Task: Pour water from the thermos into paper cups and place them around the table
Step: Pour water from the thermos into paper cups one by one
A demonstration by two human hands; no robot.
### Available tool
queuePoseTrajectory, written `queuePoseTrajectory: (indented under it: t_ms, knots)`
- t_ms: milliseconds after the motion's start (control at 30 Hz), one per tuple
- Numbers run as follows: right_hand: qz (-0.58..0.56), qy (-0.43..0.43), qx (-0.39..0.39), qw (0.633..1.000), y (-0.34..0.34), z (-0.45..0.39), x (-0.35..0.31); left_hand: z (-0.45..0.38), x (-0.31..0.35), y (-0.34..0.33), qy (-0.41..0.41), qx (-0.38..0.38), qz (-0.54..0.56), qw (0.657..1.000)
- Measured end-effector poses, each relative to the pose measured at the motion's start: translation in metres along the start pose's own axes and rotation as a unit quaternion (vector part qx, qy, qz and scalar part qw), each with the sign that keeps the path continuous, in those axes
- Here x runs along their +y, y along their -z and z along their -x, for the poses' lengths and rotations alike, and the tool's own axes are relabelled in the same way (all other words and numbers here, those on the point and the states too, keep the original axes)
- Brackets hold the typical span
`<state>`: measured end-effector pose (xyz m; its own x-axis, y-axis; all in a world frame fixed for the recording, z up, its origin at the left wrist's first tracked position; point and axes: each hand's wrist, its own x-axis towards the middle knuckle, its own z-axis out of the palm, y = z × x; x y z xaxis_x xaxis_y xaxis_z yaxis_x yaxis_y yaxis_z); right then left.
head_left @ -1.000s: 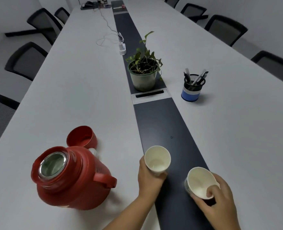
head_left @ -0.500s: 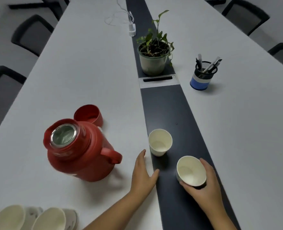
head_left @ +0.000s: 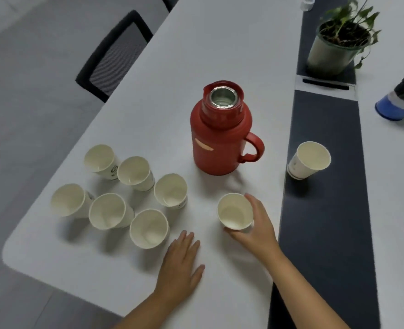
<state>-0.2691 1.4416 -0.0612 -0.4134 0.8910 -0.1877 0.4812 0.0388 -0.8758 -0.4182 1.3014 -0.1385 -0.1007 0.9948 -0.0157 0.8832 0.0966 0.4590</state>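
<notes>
Paper cup (head_left: pixel 235 211) gripped by R hand (head_left: pixel 258 224), fingers curled round its wall, just in front of open thermos (head_left: pixel 220 129). L hand (head_left: pixel 180 262) flat on table (head_left: pixel 220 51), fingers straight. Cup best set upright w/ room left to pour.

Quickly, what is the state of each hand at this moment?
Left hand: open, flat on the white table, holding nothing.
Right hand: holding a white paper cup standing on the table.
</notes>
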Motion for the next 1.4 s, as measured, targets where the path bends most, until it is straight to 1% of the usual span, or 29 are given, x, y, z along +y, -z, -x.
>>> queuePoseTrajectory:
  t_ms: [100, 267, 467, 567, 633, 733, 833, 900, 967, 1033, 1100, 1133, 1167, 1200, 1300, 1400]
  knots:
    - [0.016, 0.014, -0.005, 1.0, -0.02, -0.009, -0.013, 0.017, -0.011, -0.001, 0.046, -0.017, -0.062, 0.997]
    - [0.024, 0.013, 0.001, 1.0, -0.036, -0.015, -0.022, 0.022, -0.012, -0.003, 0.058, 0.004, -0.121, 0.991]
    - [0.018, 0.006, -0.008, 1.0, -0.037, -0.011, -0.019, 0.024, -0.013, -0.002, 0.073, 0.009, -0.11, 0.991]
    - [0.015, -0.014, -0.031, 0.999, -0.032, -0.008, -0.011, 0.023, -0.005, -0.002, 0.052, 0.058, -0.087, 0.993]
    - [0.033, -0.016, -0.034, 0.999, -0.026, -0.004, -0.003, 0.016, 0.008, 0.005, 0.013, 0.096, -0.059, 0.994]
    - [0.053, -0.019, 0.013, 0.998, -0.01, 0.001, 0.006, -0.004, 0.031, 0.026, -0.055, 0.162, -0.001, 0.985]
    - [0.012, -0.021, 0.1, 0.995, 0.008, -0.001, 0.006, -0.037, 0.046, 0.054, -0.087, 0.214, 0.063, 0.971]
    - [-0.016, -0.014, 0.155, 0.988, 0.021, -0.012, -0.001, -0.062, 0.052, 0.076, -0.087, 0.232, 0.118, 0.962]
    - [-0.034, -0.007, 0.18, 0.983, 0.032, -0.03, -0.011, -0.09, 0.053, 0.096, -0.057, 0.244, 0.161, 0.955]
    - [-0.03, 0.008, 0.162, 0.986, 0.04, -0.051, -0.02, -0.119, 0.053, 0.116, 0.014, 0.226, 0.206, 0.952]
    - [-0.018, 0.009, 0.104, 0.994, 0.044, -0.072, -0.03, -0.148, 0.049, 0.129, 0.091, 0.163, 0.244, 0.952]
    - [-0.023, 0.006, 0.071, 0.997, 0.044, -0.081, -0.035, -0.162, 0.045, 0.133, 0.112, 0.133, 0.254, 0.951]
    - [-0.032, 0.005, 0.047, 0.998, 0.042, -0.089, -0.039, -0.175, 0.039, 0.134, 0.114, 0.109, 0.268, 0.951]
    - [-0.037, 0.001, 0.043, 0.998, 0.04, -0.097, -0.043, -0.185, 0.031, 0.134, 0.103, 0.089, 0.291, 0.947]
    - [-0.037, -0.046, 0.089, 0.994, 0.032, -0.119, -0.043, -0.206, 0.016, 0.134, 0.093, 0.042, 0.361, 0.927]
    - [-0.091, -0.078, 0.142, 0.983, 0.024, -0.131, -0.04, -0.214, 0.013, 0.134, 0.067, 0.031, 0.406, 0.911]
